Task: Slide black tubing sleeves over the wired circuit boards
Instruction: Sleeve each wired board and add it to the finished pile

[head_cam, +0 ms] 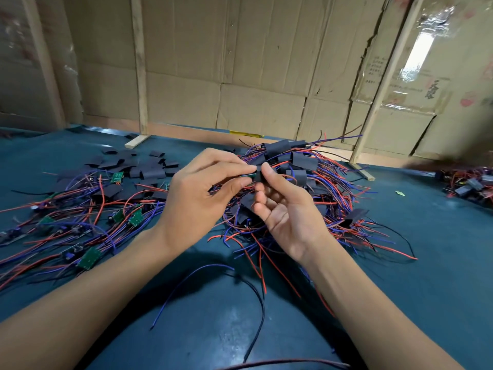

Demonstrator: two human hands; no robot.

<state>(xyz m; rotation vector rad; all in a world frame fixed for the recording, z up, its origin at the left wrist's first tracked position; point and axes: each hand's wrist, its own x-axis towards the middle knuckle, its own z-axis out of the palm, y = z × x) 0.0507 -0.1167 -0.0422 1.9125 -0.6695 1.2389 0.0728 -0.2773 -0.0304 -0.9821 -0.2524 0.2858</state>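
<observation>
My left hand [202, 193] pinches a small green circuit board [246, 177] between thumb and fingers above the table's middle. Its blue, red and black wires [202, 287] trail down toward me. My right hand [282, 206] pinches a short black tubing sleeve [258, 175] by thumb and forefinger, held against the board's end. Loose black sleeves [149, 166] lie at the back left. Bare green boards with wires [89, 259] are spread at the left. A heap of sleeved boards [298, 161] with wires lies behind and right of my hands.
The teal table mat [400, 289] covers the work surface. Cardboard walls [240, 62] with wooden battens [141, 76] stand at the back. Another small pile of wired parts [469, 185] lies at the far right edge.
</observation>
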